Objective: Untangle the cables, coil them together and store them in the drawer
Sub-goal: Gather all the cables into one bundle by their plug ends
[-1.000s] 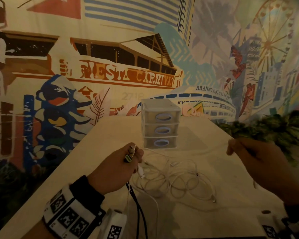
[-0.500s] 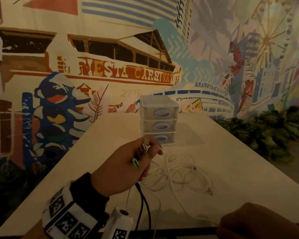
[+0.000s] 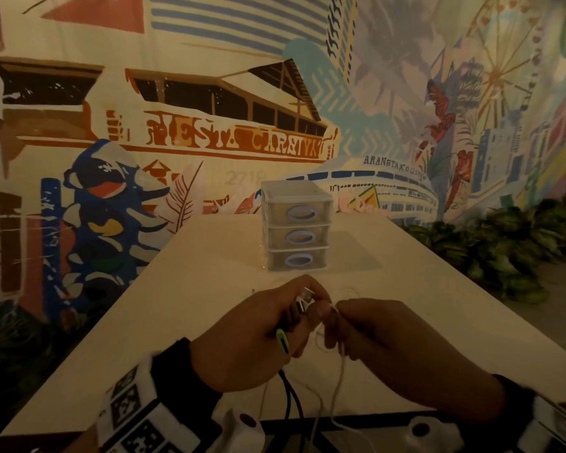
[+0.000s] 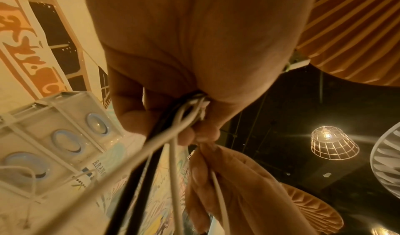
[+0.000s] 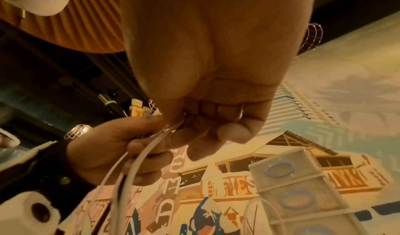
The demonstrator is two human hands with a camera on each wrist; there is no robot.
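A café or restaurant interior, dimly lit.

A colourful painted city mural (image 3: 229, 132) fills the frame's upper half; glowing wire-cage pendant lamps (image 4: 333, 143) hang at right, green foliage (image 3: 504, 250) at right edge.

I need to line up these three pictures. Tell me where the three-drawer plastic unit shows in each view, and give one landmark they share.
Head: drawer unit stands upright at centre, on the far part of the table, beyond both hands.
Left wrist: drawer unit at the left edge, tilted, beside the left hand.
Right wrist: drawer unit at lower right, tilted, below the right hand.
Shared landmark: the painted mural behind it.
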